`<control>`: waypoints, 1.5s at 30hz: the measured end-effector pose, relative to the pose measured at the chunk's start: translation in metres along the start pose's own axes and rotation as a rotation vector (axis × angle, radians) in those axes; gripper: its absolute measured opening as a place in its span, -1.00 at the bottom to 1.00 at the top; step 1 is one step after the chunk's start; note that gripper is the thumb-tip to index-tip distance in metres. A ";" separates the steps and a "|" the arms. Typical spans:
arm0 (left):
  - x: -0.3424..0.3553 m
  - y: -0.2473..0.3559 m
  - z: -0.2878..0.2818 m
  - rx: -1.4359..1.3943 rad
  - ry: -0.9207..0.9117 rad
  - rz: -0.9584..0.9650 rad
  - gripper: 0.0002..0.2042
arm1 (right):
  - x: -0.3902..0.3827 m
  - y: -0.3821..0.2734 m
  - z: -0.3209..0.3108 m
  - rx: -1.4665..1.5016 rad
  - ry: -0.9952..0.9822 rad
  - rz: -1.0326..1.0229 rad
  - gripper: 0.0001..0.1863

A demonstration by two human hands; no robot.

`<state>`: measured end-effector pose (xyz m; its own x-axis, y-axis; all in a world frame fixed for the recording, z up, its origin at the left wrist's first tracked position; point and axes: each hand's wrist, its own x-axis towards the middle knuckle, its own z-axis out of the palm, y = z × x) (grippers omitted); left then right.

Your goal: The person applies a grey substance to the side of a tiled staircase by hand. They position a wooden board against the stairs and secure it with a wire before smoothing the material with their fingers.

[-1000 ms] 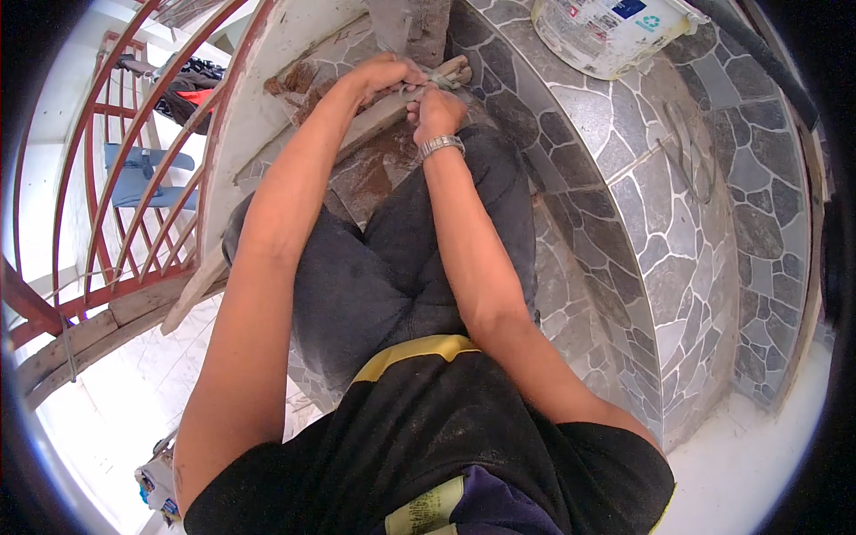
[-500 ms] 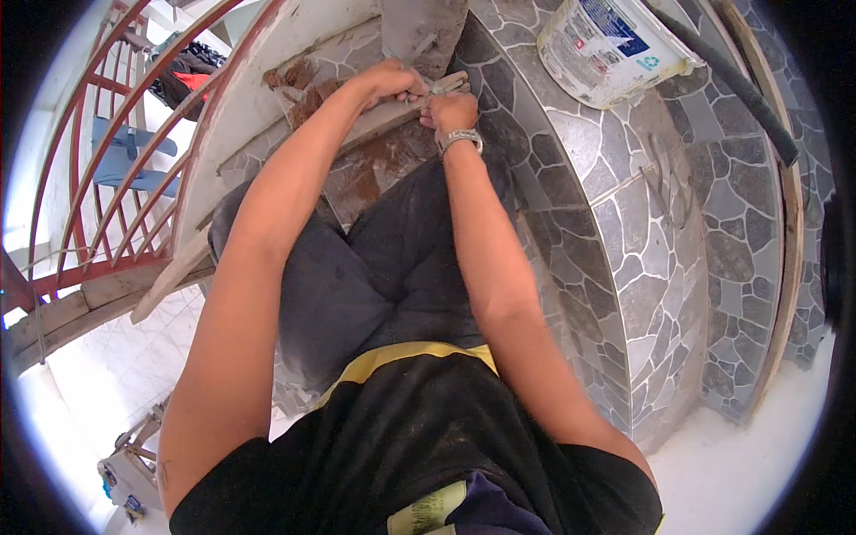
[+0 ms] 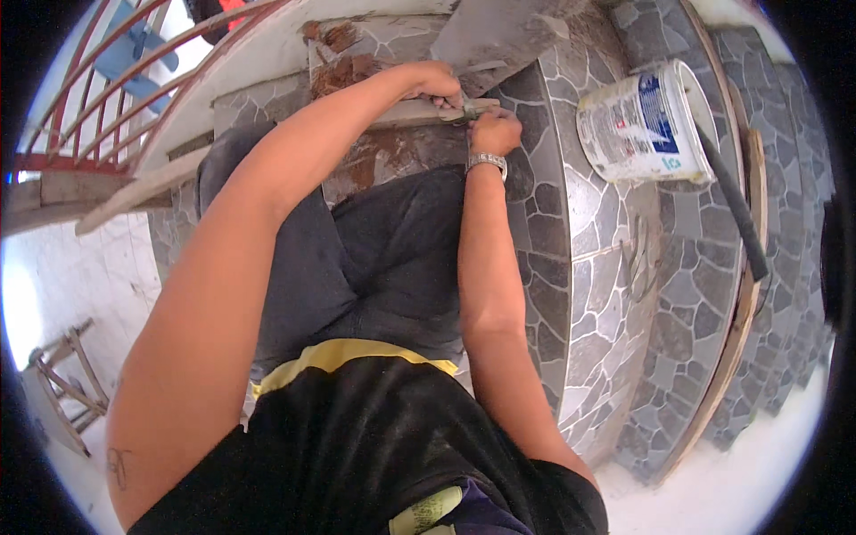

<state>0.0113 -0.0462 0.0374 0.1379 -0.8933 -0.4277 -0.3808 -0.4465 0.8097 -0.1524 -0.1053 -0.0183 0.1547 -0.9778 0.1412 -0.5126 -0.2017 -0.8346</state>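
Observation:
My left hand [image 3: 437,86] has its fingers curled and pinched at the right end of a rough pale wooden batten [image 3: 406,113], on what looks like a grey strip or cord [image 3: 464,116]. Just below and right of it, my right hand [image 3: 496,134], with a metal watch on the wrist, is closed on the same bundle; its fingertips are partly hidden. The batten lies across a step with a broken reddish-brown patch [image 3: 370,153]. Behind my hands rises a dusty grey slab [image 3: 486,40].
Right of me, a stained white bucket [image 3: 615,134] holds a dark rod [image 3: 744,232] on stone-patterned steps. A long board [image 3: 704,419] runs along the outer step. A red railing [image 3: 107,80] and loose timber [image 3: 134,192] are at left, a wooden frame [image 3: 71,392] at lower left.
The camera view has shifted, so the bucket and steps sit lower and the railing higher. Both my hands have moved slightly right and down in the picture, still closed at the batten's end.

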 end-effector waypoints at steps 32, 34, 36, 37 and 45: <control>0.008 0.003 0.007 0.109 0.075 -0.030 -0.70 | -0.024 -0.051 -0.046 0.080 -0.054 -0.470 -0.75; 0.008 0.006 0.006 0.112 0.038 -0.036 -0.70 | -0.022 -0.038 -0.046 -0.061 -0.023 -0.578 -0.71; 0.008 0.010 0.008 0.151 -0.002 -0.060 -0.69 | -0.014 -0.020 -0.046 -0.199 0.006 -0.687 -0.67; 0.008 0.012 0.008 0.156 -0.007 -0.059 -0.69 | -0.007 -0.016 -0.046 -0.215 -0.049 -0.605 -0.65; 0.010 0.004 0.016 0.293 0.166 -0.009 -0.54 | -0.015 -0.032 -0.041 0.027 -0.011 -0.248 -0.84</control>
<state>-0.0038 -0.0559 0.0296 0.2806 -0.8963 -0.3433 -0.6220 -0.4422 0.6462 -0.1733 -0.0867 0.0279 0.2826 -0.8978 0.3377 -0.4346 -0.4337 -0.7893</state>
